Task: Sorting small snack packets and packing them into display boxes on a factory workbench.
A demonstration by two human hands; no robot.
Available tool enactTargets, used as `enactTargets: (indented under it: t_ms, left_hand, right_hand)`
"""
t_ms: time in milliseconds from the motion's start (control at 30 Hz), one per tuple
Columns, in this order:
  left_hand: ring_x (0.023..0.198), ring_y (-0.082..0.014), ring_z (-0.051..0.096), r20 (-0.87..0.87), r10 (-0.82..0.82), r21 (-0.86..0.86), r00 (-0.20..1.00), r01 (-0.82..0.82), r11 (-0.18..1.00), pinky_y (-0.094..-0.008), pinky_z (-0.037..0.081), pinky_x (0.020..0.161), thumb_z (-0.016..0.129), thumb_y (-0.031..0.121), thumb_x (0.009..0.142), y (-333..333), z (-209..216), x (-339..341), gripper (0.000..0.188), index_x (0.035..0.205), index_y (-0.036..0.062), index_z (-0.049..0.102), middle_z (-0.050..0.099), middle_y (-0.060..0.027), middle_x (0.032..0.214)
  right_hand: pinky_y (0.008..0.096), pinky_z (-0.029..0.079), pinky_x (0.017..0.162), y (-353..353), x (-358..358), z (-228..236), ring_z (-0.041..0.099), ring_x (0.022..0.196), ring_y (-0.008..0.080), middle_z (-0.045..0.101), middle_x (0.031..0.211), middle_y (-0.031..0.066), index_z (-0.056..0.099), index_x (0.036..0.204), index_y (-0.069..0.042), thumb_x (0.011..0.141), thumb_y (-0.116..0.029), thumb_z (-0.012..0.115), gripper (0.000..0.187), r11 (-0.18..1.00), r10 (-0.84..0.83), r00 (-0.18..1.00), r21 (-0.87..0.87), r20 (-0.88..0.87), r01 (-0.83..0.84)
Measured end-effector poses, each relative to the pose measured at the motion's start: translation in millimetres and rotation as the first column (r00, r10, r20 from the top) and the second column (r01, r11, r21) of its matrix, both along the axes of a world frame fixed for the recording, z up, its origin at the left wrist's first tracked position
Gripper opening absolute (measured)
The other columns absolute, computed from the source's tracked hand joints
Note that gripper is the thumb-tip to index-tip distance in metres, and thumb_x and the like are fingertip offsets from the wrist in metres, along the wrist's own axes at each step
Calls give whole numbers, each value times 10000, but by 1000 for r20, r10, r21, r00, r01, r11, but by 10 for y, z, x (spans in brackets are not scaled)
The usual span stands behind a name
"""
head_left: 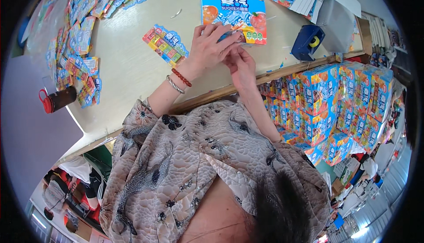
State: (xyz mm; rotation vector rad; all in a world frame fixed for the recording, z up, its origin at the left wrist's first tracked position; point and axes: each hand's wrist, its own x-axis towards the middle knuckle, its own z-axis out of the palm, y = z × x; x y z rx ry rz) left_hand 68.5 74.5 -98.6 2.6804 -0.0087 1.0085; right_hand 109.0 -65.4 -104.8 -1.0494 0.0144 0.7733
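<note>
A blue cardboard candy box [234, 15] with printed drinks and fruit lies on the table before me, its near end toward my body. My left hand [210, 48], with a red bead bracelet and a silver bangle at the wrist, grips the near left corner of the box, fingers bent over its end. Close against it, my right hand [242, 66] has its thumb and fingers pinched at the same end of the box. The fingertips partly hide that end, so the flap there is not plain. Left of my left wrist lies a flat, colourful candy pack [167, 45].
Many similar packs [84, 35] are heaped at the left. A dark, red-lidded bottle [59, 99] lies near them. To the right are a blue tape dispenser [308, 43] and a clear bin with card pieces [338, 22]. Stacked candy boxes [318, 93] stand beyond the wooden table edge [212, 95].
</note>
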Motion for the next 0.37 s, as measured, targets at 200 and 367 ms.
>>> enactTargets:
  t_ms: [200,367]
  left_hand:
    - [1024,-179,543,3,-3,-74,1000,3,997,-392,380,852,690,264,813,-6,-31,19,298,1109,285,657,581,16,1117]
    - [1105,-201,508,-51,15,48,999,-12,999,-423,360,941,688,223,818,-24,-46,-34,389,1198,268,620,547,-3,1201]
  right_hand:
    - [224,464,684,-384,-274,143,570,743,103,605,871,15,548,1224,-1,973,-119,525,278,991,-33,976,-132,-215,4]
    - [231,457,623,-525,74,195,539,659,78,588,771,12,470,1361,-32,979,-108,510,391,837,-62,744,-371,665,402]
